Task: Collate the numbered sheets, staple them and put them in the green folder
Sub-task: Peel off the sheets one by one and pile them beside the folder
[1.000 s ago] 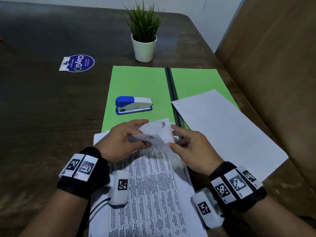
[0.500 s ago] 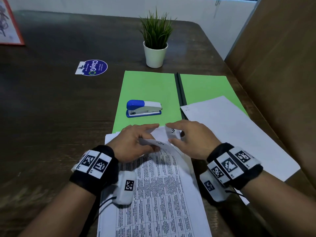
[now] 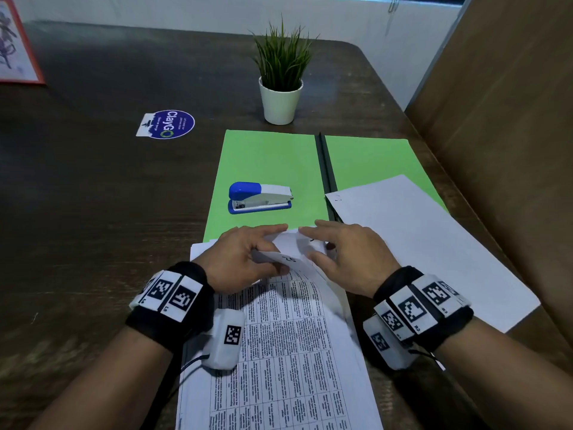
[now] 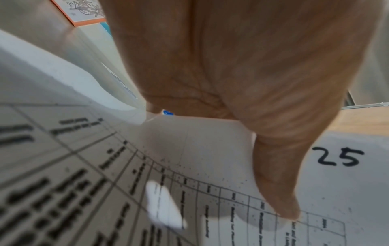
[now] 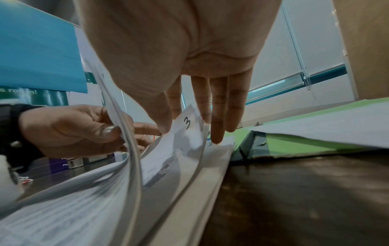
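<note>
- The left hand (image 3: pixel 240 259) pinches the bent-back top corner of the sheet marked 25 (image 4: pixel 339 158), thumb over it and fingers behind, so that hand is clamped on paper.
- The right hand (image 3: pixel 347 256) has its thumb and forefinger closed on the corner of the sheet marked 3 (image 5: pixel 186 123); its other fingers are straight, tips down on the pile.
- Both corners belong to the stack of numbered sheets (image 3: pixel 288 352), which lies on the table (image 3: pixel 93 212) in front of the person, its far edge just overlapping the green folder (image 3: pixel 273 162).
- One loose white sheet (image 3: pixel 428 243) lies apart on the folder's right half; its mark is too small to read.
- The stapler (image 3: pixel 260 197) sits untouched on the folder's left half, and the folder lies open.
- My reading: collating is barely begun, with the order still being searched out. Sorting, stapling and filing are all left.
</note>
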A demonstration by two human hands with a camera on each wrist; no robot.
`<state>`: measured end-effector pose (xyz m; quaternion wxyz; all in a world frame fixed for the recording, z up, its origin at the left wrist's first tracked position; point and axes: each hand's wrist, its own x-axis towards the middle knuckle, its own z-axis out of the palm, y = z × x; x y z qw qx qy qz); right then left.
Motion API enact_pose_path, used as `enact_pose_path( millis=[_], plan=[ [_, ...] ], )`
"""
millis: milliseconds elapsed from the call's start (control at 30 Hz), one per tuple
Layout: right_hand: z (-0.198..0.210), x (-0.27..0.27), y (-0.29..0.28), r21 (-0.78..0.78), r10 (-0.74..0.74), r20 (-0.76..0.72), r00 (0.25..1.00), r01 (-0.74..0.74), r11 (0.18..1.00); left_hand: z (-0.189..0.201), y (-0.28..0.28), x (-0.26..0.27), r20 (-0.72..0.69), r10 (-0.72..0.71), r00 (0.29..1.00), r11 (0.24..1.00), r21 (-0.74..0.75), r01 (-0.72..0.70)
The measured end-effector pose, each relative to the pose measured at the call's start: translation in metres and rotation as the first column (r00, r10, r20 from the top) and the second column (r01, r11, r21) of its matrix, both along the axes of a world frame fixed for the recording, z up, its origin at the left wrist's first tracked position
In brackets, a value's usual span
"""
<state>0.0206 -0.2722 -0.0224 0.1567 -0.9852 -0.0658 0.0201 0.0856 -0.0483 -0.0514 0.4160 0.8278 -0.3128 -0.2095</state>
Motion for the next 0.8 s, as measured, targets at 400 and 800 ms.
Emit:
enact_pose_path(
  millis=[400, 800],
  plan=[
    [0.006, -0.012, 0.007, 0.176, 0.002, 0.102, 0.995, -0.02, 0.984, 0.016, 0.014, -0.002, -0.002, -0.024, 1.0, 0.999, 0.031, 0.024],
    [-0.009, -0.042, 0.005, 0.399, -0.199, 0.067, 0.978, 0.157, 0.903, 0.024, 0.016, -0.002, 0.018, -0.007, 1.0, 1.0, 0.002, 0.007]
  ],
)
